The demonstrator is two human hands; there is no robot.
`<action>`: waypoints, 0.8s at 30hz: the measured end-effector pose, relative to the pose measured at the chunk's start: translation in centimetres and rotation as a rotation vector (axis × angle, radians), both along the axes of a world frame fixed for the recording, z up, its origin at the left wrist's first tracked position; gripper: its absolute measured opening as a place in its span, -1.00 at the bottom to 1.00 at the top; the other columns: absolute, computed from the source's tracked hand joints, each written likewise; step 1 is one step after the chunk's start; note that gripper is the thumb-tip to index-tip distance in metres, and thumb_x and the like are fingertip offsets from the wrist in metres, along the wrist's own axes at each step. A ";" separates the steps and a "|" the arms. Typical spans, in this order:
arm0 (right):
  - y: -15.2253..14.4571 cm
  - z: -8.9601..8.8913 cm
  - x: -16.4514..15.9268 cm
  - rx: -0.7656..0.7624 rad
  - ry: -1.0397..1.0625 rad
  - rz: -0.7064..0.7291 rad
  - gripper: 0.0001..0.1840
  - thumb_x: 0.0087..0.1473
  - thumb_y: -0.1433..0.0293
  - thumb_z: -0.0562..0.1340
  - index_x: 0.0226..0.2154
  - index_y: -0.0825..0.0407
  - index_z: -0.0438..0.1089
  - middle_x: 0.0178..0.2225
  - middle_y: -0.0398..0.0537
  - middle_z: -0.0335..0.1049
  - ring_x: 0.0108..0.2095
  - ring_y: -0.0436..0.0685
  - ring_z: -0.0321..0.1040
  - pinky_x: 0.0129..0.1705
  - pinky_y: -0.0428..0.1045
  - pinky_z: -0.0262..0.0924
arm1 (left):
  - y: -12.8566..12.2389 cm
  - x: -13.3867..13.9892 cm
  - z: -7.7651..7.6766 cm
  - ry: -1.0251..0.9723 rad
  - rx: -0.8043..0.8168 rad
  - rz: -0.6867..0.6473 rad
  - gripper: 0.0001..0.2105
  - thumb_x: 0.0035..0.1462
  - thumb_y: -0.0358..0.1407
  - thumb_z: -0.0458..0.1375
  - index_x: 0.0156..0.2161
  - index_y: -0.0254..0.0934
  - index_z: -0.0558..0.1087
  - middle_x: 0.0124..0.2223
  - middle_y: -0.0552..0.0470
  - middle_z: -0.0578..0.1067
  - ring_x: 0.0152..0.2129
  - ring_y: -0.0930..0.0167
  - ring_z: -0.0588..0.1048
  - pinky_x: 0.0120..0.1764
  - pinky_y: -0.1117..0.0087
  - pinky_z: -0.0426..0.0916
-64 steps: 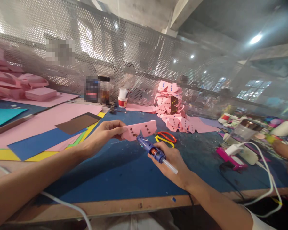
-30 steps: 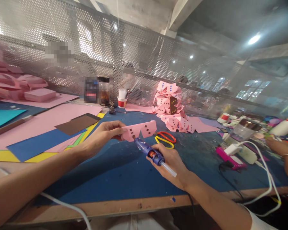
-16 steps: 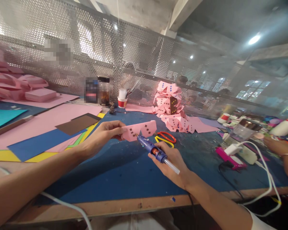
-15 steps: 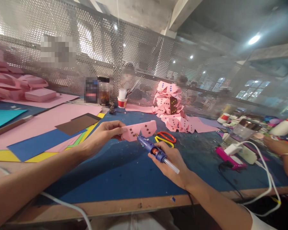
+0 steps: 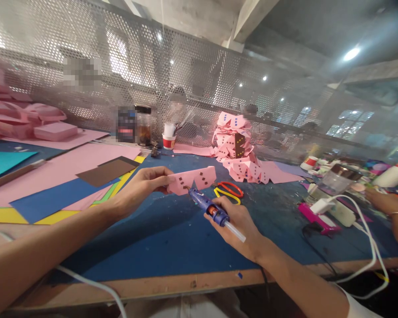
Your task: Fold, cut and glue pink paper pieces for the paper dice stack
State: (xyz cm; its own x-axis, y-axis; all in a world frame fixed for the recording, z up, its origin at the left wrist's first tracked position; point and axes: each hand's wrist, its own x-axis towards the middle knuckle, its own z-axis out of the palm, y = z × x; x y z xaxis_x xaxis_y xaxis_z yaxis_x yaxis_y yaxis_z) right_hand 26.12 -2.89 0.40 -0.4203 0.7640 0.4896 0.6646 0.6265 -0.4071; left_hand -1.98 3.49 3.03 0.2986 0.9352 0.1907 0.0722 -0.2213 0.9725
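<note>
My left hand [image 5: 152,181] pinches the left end of a folded pink paper piece [image 5: 204,176] dotted with small dark squares, holding it up over the blue table mat. In my right hand [image 5: 239,223] is a blue hot glue gun [image 5: 204,202], a clear glue stick [image 5: 235,231] poking out of its back. The gun's nozzle is at the lower edge of the pink paper, close to a dark square; whether it touches I cannot tell. Just beyond the gun lie scissors [image 5: 230,191] with red and yellow handles, partly hidden by my right hand.
Behind stands a pile of dotted pink paper pieces [image 5: 232,137]. Coloured sheets [image 5: 63,198] lie at left. A jar [image 5: 143,126] and a paper cup [image 5: 169,141] stand by the mesh screen. At right are a magenta power strip [image 5: 318,221], white cables [image 5: 373,247] and another person's arm [image 5: 391,210].
My right hand and the glue gun have shifted slightly left, the nozzle moving along the paper's lower edge. My left hand and the paper have barely moved.
</note>
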 end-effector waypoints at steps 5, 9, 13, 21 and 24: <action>0.0 -0.1 0.0 0.001 0.001 0.003 -0.72 0.13 0.47 0.31 -0.11 -0.06 0.34 -0.33 -0.21 0.51 -0.45 0.04 0.40 -0.39 -0.08 0.09 | 0.0 -0.1 -0.2 0.002 -0.002 0.000 -0.76 0.16 -0.12 0.28 -0.31 -0.28 0.55 -0.35 0.02 0.55 -0.38 0.40 0.45 -0.26 0.39 0.35; 0.0 -0.2 0.1 0.041 0.013 0.013 -0.68 0.10 0.49 0.33 -0.10 -0.07 0.33 -0.32 -0.21 0.50 -0.42 0.05 0.42 -0.37 -0.08 0.11 | 0.0 -0.1 -0.2 0.004 0.000 0.006 -0.76 0.15 -0.11 0.28 -0.32 -0.29 0.55 -0.36 0.01 0.56 -0.38 0.39 0.46 -0.26 0.39 0.35; -0.1 -0.2 0.1 0.042 -0.007 0.048 -0.68 0.10 0.48 0.33 -0.09 -0.05 0.32 -0.33 -0.20 0.50 -0.42 0.06 0.44 -0.35 -0.08 0.13 | -0.1 -0.1 -0.1 0.007 0.005 0.004 -0.75 0.16 -0.11 0.27 -0.32 -0.29 0.56 -0.34 0.00 0.57 -0.37 0.39 0.47 -0.25 0.39 0.35; -0.1 0.0 -0.3 0.032 -0.013 0.072 -0.78 0.18 0.39 0.31 -0.11 -0.02 0.32 -0.37 -0.18 0.51 -0.43 0.06 0.45 -0.37 -0.08 0.12 | -0.1 0.0 0.0 -0.004 -0.001 0.000 -0.76 0.14 -0.12 0.28 -0.33 -0.28 0.56 -0.36 0.01 0.56 -0.39 0.41 0.45 -0.28 0.41 0.35; -0.1 0.0 -0.2 0.021 -0.013 0.070 -0.77 0.18 0.40 0.31 -0.11 -0.03 0.33 -0.37 -0.18 0.51 -0.44 0.05 0.45 -0.38 -0.09 0.11 | -0.1 0.1 0.1 -0.005 -0.001 -0.001 -0.76 0.14 -0.12 0.28 -0.34 -0.28 0.56 -0.37 0.01 0.56 -0.40 0.41 0.45 -0.28 0.40 0.34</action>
